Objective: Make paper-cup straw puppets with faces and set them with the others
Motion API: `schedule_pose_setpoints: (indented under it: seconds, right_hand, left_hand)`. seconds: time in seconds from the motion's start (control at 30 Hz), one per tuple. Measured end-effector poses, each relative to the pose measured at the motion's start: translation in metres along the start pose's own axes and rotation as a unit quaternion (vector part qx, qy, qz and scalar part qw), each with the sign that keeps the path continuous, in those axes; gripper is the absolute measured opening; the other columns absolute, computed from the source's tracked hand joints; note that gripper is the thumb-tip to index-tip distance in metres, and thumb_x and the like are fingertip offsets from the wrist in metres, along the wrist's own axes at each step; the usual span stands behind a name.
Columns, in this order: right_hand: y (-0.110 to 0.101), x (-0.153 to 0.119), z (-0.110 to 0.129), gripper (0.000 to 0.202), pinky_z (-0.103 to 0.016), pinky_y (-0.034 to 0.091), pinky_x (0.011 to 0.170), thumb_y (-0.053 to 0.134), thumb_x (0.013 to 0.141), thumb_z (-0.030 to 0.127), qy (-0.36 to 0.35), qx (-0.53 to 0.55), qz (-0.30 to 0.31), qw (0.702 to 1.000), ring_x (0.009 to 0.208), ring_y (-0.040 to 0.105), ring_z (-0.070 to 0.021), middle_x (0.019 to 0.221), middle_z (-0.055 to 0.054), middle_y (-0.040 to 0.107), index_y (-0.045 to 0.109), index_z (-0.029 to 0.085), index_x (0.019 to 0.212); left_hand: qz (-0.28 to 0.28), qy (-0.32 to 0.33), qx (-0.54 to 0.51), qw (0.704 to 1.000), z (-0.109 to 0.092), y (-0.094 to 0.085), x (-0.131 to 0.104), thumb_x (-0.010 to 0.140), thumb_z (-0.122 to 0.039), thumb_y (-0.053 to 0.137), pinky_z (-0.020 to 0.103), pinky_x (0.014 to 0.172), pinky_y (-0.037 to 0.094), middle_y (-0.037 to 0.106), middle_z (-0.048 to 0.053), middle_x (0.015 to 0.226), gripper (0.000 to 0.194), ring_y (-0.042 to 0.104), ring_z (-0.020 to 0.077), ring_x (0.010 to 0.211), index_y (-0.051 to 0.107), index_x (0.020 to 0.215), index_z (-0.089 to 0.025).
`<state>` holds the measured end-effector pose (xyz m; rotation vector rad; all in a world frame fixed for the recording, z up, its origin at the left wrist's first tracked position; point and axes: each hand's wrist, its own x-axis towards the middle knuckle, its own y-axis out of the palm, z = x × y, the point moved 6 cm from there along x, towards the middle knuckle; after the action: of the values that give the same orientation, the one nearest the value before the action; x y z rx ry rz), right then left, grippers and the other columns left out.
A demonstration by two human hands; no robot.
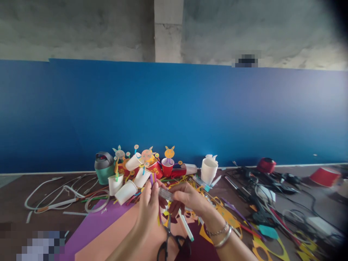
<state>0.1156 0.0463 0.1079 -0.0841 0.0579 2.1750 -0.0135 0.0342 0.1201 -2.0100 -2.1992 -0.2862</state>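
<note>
Upright in the middle, my left hand (146, 203) is closed on thin purple and yellow paper strips (153, 178). My right hand (190, 197) pinches a clear, see-through plastic piece (165, 194) beside the strips; its exact kind cannot be made out. Fingers of the two hands almost meet, and some fingertips are hidden. Just below them lie black-handled scissors (170, 237) and a white marker (186, 226) with a teal end. Under my forearms are sheets of orange paper (108, 235), purple paper (78, 233) and dark maroon paper (202, 243).
Behind my hands are white paper cups (126, 192) and a red cup (168, 167) with a paper animal face (169, 152). A teal-grey container (104, 168) and white cables (54, 206) lie left. Yellow scraps (225, 215), black cables (261, 210) and a red bowl (325, 177) are right. A blue partition (163, 108) stands behind.
</note>
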Motion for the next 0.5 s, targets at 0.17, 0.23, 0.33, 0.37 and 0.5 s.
schedule_pose_setpoints:
  seconds: [0.17,0.23,0.33,0.37,0.5]
  right_hand:
    - [0.0008,0.0044,-0.0038,0.030,-0.013,0.037,0.035,0.043,0.068,0.021,0.008,-0.012,-0.028,0.999,0.051,0.067,-0.0151,0.058,-0.004,0.068,0.069,0.011,0.081]
    - [-0.0007,0.0059,-0.0057,0.033,-0.013,0.034,0.033,0.041,0.067,0.021,0.015,-0.015,-0.057,0.998,0.046,0.066,-0.0148,0.055,-0.004,0.067,0.069,0.009,0.083]
    - [0.0016,0.0046,-0.0039,0.032,-0.014,0.039,0.036,0.043,0.070,0.021,0.015,-0.002,-0.040,0.999,0.050,0.067,-0.0160,0.059,-0.006,0.069,0.067,0.009,0.087]
    - [0.0039,0.0034,-0.0023,0.031,-0.016,0.044,0.040,0.046,0.071,0.022,0.011,0.008,-0.014,1.000,0.055,0.069,-0.0169,0.065,-0.007,0.071,0.067,0.009,0.089]
    - [0.0050,0.0000,0.0017,0.033,-0.019,0.049,0.049,0.064,0.073,0.036,-0.002,0.019,0.024,1.000,0.062,0.069,-0.0168,0.075,-0.007,0.072,0.065,0.011,0.094]
  left_hand:
    - [-0.005,-0.008,0.005,1.000,0.0005,0.0001,-0.0009,0.086,-0.054,0.045,0.025,0.045,0.046,0.057,-0.001,0.062,0.036,0.054,0.0143,0.045,0.053,0.084,-0.020]
    - [-0.007,-0.010,0.008,1.000,-0.0003,-0.0006,-0.0003,0.087,-0.054,0.045,0.024,0.045,0.045,0.058,-0.001,0.063,0.036,0.055,0.0144,0.046,0.053,0.085,-0.020]
    - [-0.013,-0.010,0.008,1.000,-0.0015,-0.0031,0.0013,0.087,-0.054,0.044,0.024,0.044,0.046,0.061,0.000,0.067,0.035,0.055,0.0145,0.046,0.053,0.087,-0.020]
    - [-0.016,-0.008,0.008,1.000,-0.0023,-0.0041,0.0018,0.087,-0.054,0.044,0.025,0.045,0.046,0.062,0.001,0.068,0.035,0.055,0.0145,0.047,0.053,0.087,-0.020]
    - [-0.019,0.006,0.012,1.000,-0.0058,-0.0055,0.0018,0.087,-0.052,0.045,0.024,0.047,0.047,0.063,0.002,0.069,0.035,0.057,0.0153,0.050,0.055,0.082,-0.019]
